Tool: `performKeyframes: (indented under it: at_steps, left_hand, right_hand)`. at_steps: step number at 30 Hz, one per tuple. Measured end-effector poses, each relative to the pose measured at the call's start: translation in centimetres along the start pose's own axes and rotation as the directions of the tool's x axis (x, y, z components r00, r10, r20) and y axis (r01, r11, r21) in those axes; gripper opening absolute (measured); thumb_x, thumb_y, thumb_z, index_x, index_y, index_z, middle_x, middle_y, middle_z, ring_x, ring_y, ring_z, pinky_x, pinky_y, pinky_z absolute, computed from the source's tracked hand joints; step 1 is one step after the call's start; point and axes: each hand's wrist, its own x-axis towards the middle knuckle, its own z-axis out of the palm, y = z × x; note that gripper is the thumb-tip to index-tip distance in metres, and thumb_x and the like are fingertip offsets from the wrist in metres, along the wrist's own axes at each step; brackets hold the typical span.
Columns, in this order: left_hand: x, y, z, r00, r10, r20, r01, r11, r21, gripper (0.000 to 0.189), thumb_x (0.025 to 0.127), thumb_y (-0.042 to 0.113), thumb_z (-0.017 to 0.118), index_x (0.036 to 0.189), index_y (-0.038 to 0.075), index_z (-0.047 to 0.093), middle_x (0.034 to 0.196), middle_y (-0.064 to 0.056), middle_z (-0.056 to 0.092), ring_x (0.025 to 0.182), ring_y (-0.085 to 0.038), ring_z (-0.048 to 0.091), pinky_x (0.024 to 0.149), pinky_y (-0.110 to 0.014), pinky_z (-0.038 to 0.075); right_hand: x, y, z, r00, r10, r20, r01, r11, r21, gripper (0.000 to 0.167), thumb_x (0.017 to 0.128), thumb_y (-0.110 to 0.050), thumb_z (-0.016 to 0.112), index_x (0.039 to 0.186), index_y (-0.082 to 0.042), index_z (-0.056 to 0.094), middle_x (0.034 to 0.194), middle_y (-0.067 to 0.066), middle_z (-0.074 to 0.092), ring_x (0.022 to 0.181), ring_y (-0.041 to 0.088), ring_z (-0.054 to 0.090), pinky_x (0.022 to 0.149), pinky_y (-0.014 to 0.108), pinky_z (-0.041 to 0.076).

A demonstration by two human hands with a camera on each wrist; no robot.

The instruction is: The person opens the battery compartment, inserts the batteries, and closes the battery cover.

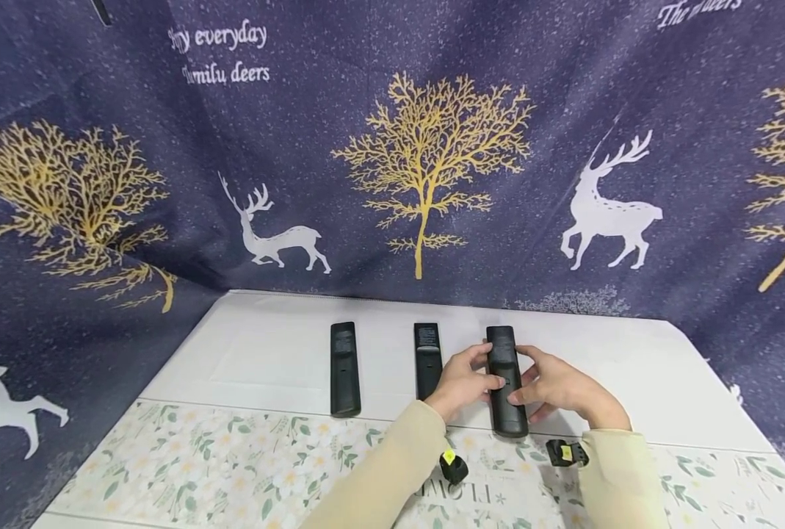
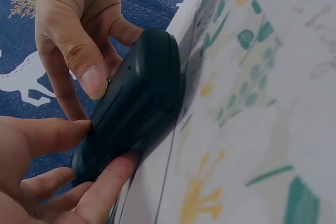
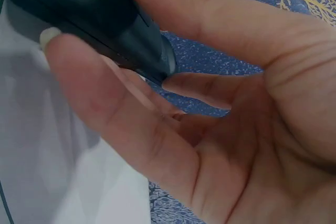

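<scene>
A black remote control (image 1: 509,415) lies back side up between my two hands at the right of the row. My left hand (image 1: 461,382) grips its left side, thumb on the back. From the right, my right hand (image 1: 560,386) holds the other side, its thumb also on the back. In the left wrist view the remote control (image 2: 139,85) has fingers of both hands along its edges. The right wrist view shows only part of the remote control (image 3: 100,9), with the right fingers (image 3: 89,85) beside and under its edge.
Two more black remote controls lie back up to the left: one (image 1: 427,353) partly behind the left hand, another (image 1: 344,375) farther off. The white table (image 1: 266,353) has a floral cloth (image 1: 233,455) along its front. A dark blue curtain (image 1: 366,242) hangs behind.
</scene>
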Motion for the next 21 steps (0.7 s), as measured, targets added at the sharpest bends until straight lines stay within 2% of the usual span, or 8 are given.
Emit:
performKeyframes:
  at_steps: [4,10,18,21]
  left_hand:
    - [-0.13,-0.04,0.05,1.0,-0.009,0.012,0.009,1.0,0.014,0.064,0.087,-0.008,0.079,0.146,0.009,0.065,0.126,-0.007,0.069,0.093,-0.019,0.073,0.072,-0.035,0.063]
    - [-0.24,-0.01,0.19,0.999,-0.004,0.032,0.002,0.998,0.064,0.06,0.087,-0.007,0.079,0.144,0.01,0.067,0.118,-0.005,0.071,0.094,-0.014,0.072,0.071,-0.032,0.061]
    - [-0.23,-0.16,0.19,0.999,0.012,0.038,-0.014,0.998,0.057,0.06,0.086,-0.008,0.081,0.142,0.008,0.068,0.114,-0.006,0.072,0.092,-0.013,0.07,0.072,-0.033,0.062]
    - [-0.24,-0.23,0.15,0.999,0.027,0.033,-0.029,0.998,0.063,0.059,0.086,-0.007,0.083,0.141,0.008,0.069,0.108,-0.007,0.073,0.09,-0.012,0.069,0.072,-0.032,0.062]
  right_hand:
    - [0.15,0.17,-0.05,1.0,0.015,0.011,-0.015,0.999,-0.031,0.103,0.088,0.004,0.082,0.163,0.013,0.011,0.11,0.028,0.057,0.083,0.033,0.072,0.064,0.05,0.064]
    - [-0.05,0.34,-0.17,0.999,0.028,0.032,-0.028,1.0,-0.015,0.105,0.088,0.001,0.083,0.164,0.011,0.012,0.11,0.027,0.057,0.083,0.033,0.072,0.064,0.049,0.064]
    - [-0.01,0.65,-0.24,0.999,0.027,0.045,-0.028,0.999,0.015,0.105,0.088,0.0,0.083,0.164,0.01,0.011,0.109,0.027,0.057,0.084,0.033,0.072,0.065,0.05,0.065]
    - [0.06,0.77,-0.26,0.998,0.03,0.05,-0.031,0.999,0.02,0.105,0.088,0.0,0.083,0.164,0.01,0.011,0.108,0.026,0.059,0.084,0.033,0.072,0.066,0.05,0.065]
